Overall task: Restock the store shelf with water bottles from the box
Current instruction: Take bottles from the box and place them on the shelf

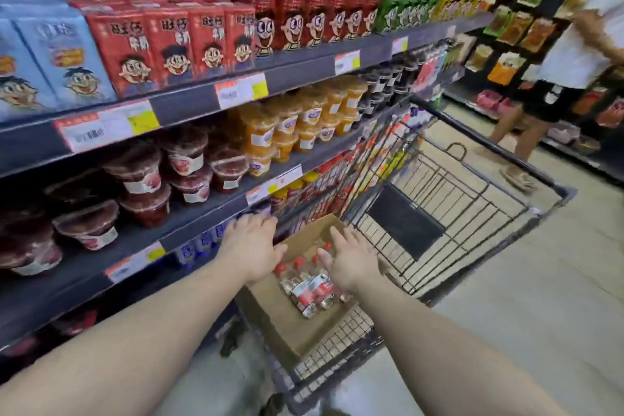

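Note:
An open cardboard box (pixel 287 317) sits in the near end of a wire shopping cart (pixel 449 213). Inside it lie several clear water bottles (pixel 310 287) with red caps and red labels. My left hand (pixel 251 246) hovers over the box's left edge, fingers straight and empty. My right hand (pixel 351 260) reaches down over the bottles with fingers spread, holding nothing. The store shelf (pixel 202 226) runs along the left, its lower tier holding blue-and-white bottles (pixel 202 243) just behind my left hand.
Upper shelves carry red drink cartons (pixel 169 44), orange cups (pixel 287 125) and dark red jelly cups (pixel 145 179). A person in a white top (pixel 574 54) stands in the aisle beyond the cart, in front of a snack rack (pixel 506 17). Pale floor lies to the right.

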Action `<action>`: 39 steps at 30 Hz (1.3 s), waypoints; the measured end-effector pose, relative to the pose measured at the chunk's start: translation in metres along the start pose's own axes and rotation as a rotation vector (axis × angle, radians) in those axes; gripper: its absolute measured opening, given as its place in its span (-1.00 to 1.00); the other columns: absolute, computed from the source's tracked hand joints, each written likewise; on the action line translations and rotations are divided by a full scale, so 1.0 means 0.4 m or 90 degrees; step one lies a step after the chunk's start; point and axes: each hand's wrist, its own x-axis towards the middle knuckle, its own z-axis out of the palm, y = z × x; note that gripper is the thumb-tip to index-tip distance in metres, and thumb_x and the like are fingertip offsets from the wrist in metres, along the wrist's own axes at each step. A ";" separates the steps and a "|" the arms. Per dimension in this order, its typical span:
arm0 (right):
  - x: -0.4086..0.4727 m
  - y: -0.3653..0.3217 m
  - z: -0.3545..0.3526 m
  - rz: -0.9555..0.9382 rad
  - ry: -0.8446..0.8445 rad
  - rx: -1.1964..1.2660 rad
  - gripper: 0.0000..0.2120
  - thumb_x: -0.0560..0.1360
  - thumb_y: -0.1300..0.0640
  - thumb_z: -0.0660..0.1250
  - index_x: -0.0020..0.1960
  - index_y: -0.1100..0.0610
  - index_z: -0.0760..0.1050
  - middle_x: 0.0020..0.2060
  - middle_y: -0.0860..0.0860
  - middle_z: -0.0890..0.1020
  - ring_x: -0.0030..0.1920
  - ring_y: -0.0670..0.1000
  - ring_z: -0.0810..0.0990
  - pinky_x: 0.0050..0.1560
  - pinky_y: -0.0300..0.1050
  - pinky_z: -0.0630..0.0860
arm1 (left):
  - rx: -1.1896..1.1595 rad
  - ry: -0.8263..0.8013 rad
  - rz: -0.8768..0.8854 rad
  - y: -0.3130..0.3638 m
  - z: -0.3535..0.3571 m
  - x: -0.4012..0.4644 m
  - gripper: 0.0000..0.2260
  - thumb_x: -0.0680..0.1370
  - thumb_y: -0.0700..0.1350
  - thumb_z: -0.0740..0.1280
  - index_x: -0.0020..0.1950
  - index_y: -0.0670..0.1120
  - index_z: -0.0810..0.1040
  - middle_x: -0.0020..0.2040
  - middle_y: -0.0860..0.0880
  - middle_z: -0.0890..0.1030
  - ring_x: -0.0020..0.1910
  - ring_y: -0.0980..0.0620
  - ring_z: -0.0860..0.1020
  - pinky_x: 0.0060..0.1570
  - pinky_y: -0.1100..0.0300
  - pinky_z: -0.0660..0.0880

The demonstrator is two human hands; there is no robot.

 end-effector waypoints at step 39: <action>0.536 0.168 0.634 -0.067 -0.236 -0.100 -0.46 0.44 -0.10 0.39 0.28 0.15 0.32 0.12 0.13 0.56 0.09 0.17 0.60 -0.13 -0.08 0.40 | -0.192 -0.078 -0.311 0.029 0.615 0.127 -0.48 0.57 0.08 0.26 0.50 -0.03 0.28 0.51 -0.06 0.29 0.51 -0.09 0.15 0.50 0.08 0.01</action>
